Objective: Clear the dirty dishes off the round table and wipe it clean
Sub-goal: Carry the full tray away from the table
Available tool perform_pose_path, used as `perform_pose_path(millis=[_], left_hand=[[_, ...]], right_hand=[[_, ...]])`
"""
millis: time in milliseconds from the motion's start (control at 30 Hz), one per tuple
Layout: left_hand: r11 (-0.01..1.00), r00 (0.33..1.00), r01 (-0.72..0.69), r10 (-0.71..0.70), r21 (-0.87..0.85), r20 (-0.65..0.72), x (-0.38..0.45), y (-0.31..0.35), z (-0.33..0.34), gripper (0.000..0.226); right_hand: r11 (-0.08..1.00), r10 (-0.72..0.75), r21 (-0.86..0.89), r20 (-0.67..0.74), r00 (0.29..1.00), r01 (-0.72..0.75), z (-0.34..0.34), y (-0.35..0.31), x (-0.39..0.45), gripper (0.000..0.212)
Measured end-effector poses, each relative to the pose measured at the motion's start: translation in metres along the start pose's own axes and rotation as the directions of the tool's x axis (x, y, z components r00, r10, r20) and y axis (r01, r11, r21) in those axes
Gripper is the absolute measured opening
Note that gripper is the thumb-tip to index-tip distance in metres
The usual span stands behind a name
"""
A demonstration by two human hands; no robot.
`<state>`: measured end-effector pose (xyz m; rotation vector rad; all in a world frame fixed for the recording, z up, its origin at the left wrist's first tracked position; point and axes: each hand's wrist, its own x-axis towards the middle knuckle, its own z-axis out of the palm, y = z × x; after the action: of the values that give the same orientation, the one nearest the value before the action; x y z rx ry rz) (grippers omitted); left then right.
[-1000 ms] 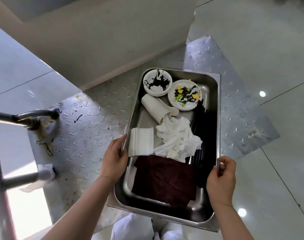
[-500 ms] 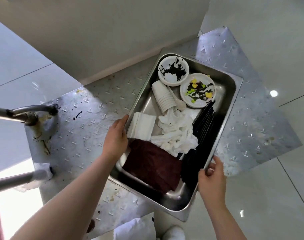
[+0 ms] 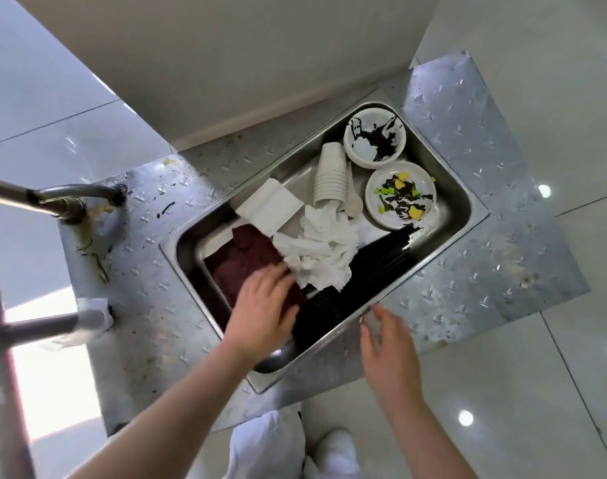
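Head view: the maroon cloth (image 3: 247, 261) is seen at the tray's (image 3: 468, 216) near-left end, long axis along the tray. Left hand (image 3: 264, 305) is laid on it, fingers spread; right hand (image 3: 388, 350) is held relaxed beside the rim.

Both forearms come up from the near edge, bare all the way, no sleeves on show, no watch, no rings, no gloves. The left hand (image 3: 264, 307) is blurred at the fingertips, so nail detail can't be read. The right hand (image 3: 386, 354) shows slim fingers, also soft with blur. Down at the near edge, white trousers (image 3: 266, 444), loosely creased, and a white shoe (image 3: 333, 447) with a rounded toe just right of them. A small dark patch sits beside the trouser leg.
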<state>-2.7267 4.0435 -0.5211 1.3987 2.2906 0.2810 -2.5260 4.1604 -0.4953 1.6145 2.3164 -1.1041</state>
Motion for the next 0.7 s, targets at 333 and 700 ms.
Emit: perform_pose_path(millis=[333,700], left_hand=[[0.993,0.974,-0.077,0.094,-0.088,0.205,-0.039,0.015,0.039,0.046],[0.933,0.951,0.299,-0.273,-0.200,0.147,0.016,-0.075,-0.028,0.044]], right_hand=[[0.286,-0.547,-0.632,0.509,0.664,0.720,-0.047,0.025,0.103,0.042],[0.370,-0.492,-0.612,0.509,0.706,0.699,-0.021,-0.063,0.129,0.070]])
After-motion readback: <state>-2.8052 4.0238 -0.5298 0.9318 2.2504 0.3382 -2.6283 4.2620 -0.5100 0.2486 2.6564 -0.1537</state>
